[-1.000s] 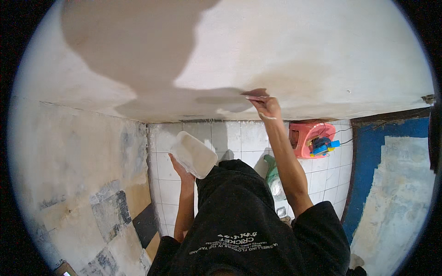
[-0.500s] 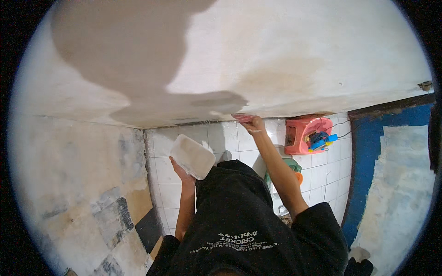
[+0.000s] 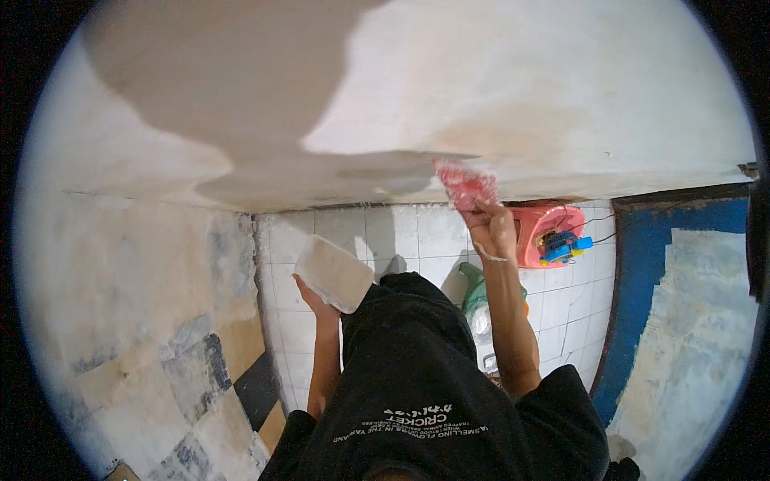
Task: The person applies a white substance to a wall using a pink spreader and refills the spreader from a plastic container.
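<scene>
My left hand (image 3: 318, 301) is closed round the near left side of a white plastic tub (image 3: 322, 292), which is tilted and has pale paste inside. In my right hand (image 3: 494, 232) is a flat pink putty scraper (image 3: 467, 184) smeared with white. Its broad face shows, and its far edge overlaps the lower part of the pale wall (image 3: 449, 88) in view; I cannot tell whether it touches. The fingers pinch the scraper's near side, and white residue streaks the wrist. My shadow falls over the left part of that wall.
A pink plastic stool (image 3: 528, 250) stands right of my right hand, with a blue and yellow device (image 3: 563, 247) and a cord on it. Something green (image 3: 473, 282) lies on the white floor tiles (image 3: 433, 232). A patchy wall (image 3: 152, 297) is at left; a blue panel (image 3: 638, 248) at right.
My right hand has moved right and turned, so the scraper, before nearly edge-on at the wall's foot, now shows its broad face. The left hand and tub have hardly moved.
</scene>
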Motion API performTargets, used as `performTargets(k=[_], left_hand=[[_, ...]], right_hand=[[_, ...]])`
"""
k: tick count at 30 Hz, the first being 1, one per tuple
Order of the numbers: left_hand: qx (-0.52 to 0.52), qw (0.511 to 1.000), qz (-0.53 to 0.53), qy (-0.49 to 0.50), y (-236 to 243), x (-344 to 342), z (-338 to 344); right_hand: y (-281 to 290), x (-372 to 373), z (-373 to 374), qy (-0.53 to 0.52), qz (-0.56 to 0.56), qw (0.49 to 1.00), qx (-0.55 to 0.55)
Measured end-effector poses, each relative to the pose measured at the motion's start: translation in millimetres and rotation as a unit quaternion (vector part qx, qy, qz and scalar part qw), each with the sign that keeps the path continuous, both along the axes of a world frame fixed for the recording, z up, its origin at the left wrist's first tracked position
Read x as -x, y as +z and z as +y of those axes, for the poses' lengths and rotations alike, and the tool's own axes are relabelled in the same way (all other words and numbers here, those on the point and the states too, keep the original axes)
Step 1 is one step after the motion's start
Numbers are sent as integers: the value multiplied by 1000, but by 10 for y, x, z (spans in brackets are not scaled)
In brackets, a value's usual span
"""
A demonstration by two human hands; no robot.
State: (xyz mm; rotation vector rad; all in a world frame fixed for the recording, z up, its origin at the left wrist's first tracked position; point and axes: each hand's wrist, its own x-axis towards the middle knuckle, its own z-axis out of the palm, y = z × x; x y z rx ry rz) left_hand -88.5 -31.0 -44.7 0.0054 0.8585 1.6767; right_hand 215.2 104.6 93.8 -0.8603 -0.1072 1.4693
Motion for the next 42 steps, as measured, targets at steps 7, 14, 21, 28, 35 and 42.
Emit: performTargets(k=[7, 14, 21, 28, 35, 42], left_hand=[[16, 1000, 8, -17, 185, -135, 195], [41, 999, 5, 29, 225, 11, 94], [27, 999, 34, 1, 92, -38, 65], [15, 1000, 14, 3, 100, -19, 8], [36, 999, 38, -11, 162, -100, 89], [39, 998, 57, -1, 223, -147, 69]], right_hand=[[-2333, -143, 626, 129, -27, 991, 30], [-986, 162, 356, 41, 62, 995, -70], [-1954, 129, 504, 33, -33, 999, 4], [-1419, 156, 243, -6, -10, 999, -37], [-1821, 90, 421, 8, -32, 999, -24], [-1798, 184, 222, -46, 43, 998, -1]])
